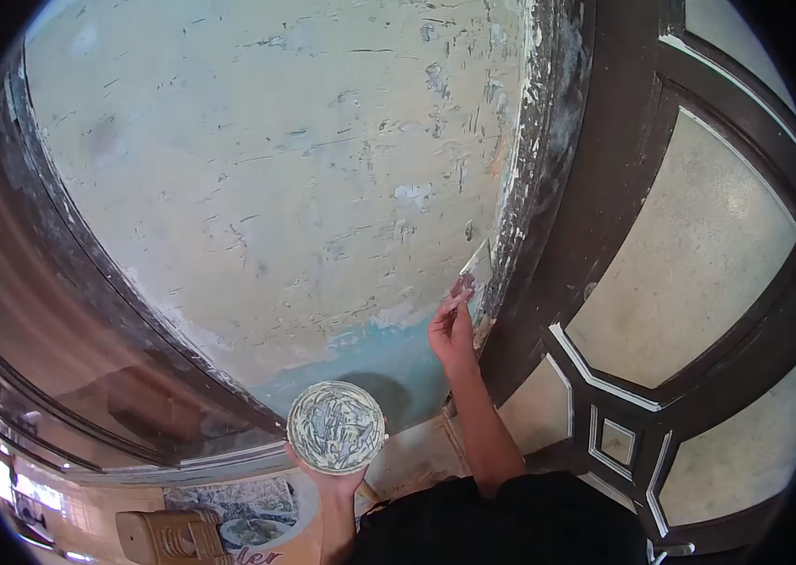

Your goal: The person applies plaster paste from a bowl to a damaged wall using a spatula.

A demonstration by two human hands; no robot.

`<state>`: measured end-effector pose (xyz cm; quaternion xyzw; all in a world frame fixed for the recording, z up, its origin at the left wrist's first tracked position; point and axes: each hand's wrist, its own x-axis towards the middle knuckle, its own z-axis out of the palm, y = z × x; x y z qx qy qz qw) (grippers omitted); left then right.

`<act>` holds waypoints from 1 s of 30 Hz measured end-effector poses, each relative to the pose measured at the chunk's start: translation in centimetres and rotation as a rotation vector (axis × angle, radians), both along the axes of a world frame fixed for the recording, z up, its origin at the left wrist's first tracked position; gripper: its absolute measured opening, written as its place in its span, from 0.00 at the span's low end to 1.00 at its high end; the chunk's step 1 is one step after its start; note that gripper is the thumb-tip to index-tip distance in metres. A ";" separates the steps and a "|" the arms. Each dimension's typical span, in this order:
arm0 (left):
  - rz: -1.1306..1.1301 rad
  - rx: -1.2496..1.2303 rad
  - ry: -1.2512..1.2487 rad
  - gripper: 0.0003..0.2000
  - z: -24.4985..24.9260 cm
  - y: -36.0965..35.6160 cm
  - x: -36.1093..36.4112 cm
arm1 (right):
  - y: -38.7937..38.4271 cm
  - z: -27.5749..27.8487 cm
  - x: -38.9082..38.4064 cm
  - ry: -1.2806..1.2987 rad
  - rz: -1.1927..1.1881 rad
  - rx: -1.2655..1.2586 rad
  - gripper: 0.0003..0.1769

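My left hand [341, 482] grips a round, shallow dish [337, 428] from below, its inside smeared with pale grey-white paste. In my right hand [452, 325] the fingers pinch a putty knife [475, 259], its thin blade angled up at the wall. The blade lies close to the wall's right edge, beside the dark, paint-flecked frame [501, 254]. The wall [304, 207] is pale and yellowish, with scratches, chips and white patches of filler. Lower down, a light-blue strip [388, 353] shows behind the dish.
Dark wooden panelling with pale inset panels [690, 254] and white-edged moulding stands at the right. A brown wooden frame [87, 311] runs along the left. At the lower left are a brown plastic stool [167, 537] and a stained sheet [252, 513] on the floor.
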<state>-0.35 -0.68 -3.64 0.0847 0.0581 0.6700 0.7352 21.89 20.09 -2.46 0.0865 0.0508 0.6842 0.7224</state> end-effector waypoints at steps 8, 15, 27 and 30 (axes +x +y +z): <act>-0.008 0.017 0.037 0.49 -0.5 -0.4 -0.2 | -3.6 0.5 -0.1 -0.489 -0.293 -0.129 0.08; 0.172 -0.014 0.081 0.47 2.4 0.3 0.7 | -11.3 6.3 2.4 -1.861 -1.402 0.229 0.11; 0.335 0.021 -0.035 0.43 7.4 3.3 4.0 | -15.3 1.4 -1.5 -0.994 0.186 0.049 0.13; 0.428 -0.018 -0.036 0.41 8.2 3.5 4.8 | -16.3 0.4 -2.0 -1.064 0.198 -0.073 0.14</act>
